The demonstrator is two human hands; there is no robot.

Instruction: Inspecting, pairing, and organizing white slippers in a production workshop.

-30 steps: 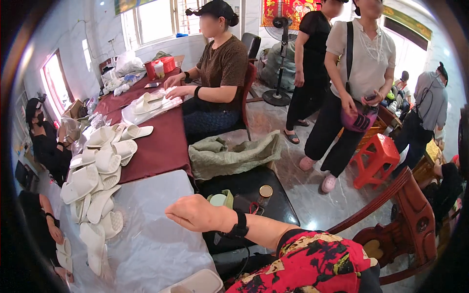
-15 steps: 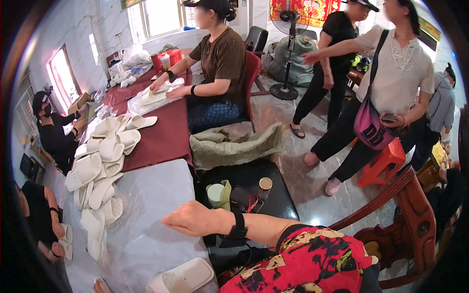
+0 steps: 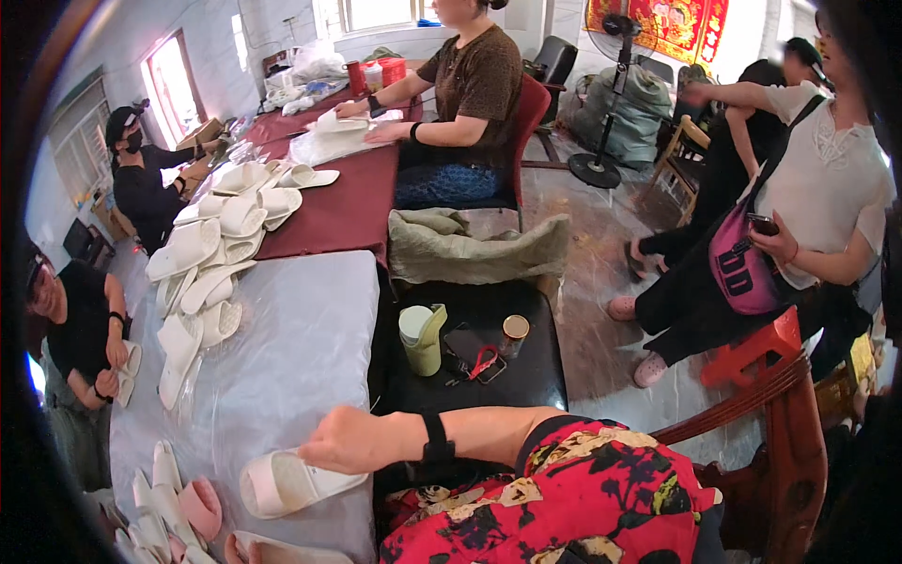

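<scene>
My right hand (image 3: 349,440), closed with its fingertips pressed together, hangs over the near end of the table. It overlaps the edge of a white slipper (image 3: 274,487) with a pinkish inside to the strap. What the fingers hold, if anything, is hidden. At the bottom edge only some fingers of my left hand (image 3: 233,549) show, closed at the end of another pale slipper (image 3: 301,553), which the frame cuts off. Several white slippers and a pink one (image 3: 200,508) lie left of that hand. A heap of white slippers (image 3: 221,230) covers the far left of the table.
Grey plastic sheeting (image 3: 291,329) covers the table. On a black chair (image 3: 526,381) to the right stand a green cup (image 3: 421,343) and a jar (image 3: 513,331). A person (image 3: 470,103) handles a slipper across the table. Other people work at left and stand at right.
The view has tilted down, bringing more slippers into the lower left. My right hand has come down to the white slipper. My left fingers now meet another slipper at the bottom edge.
</scene>
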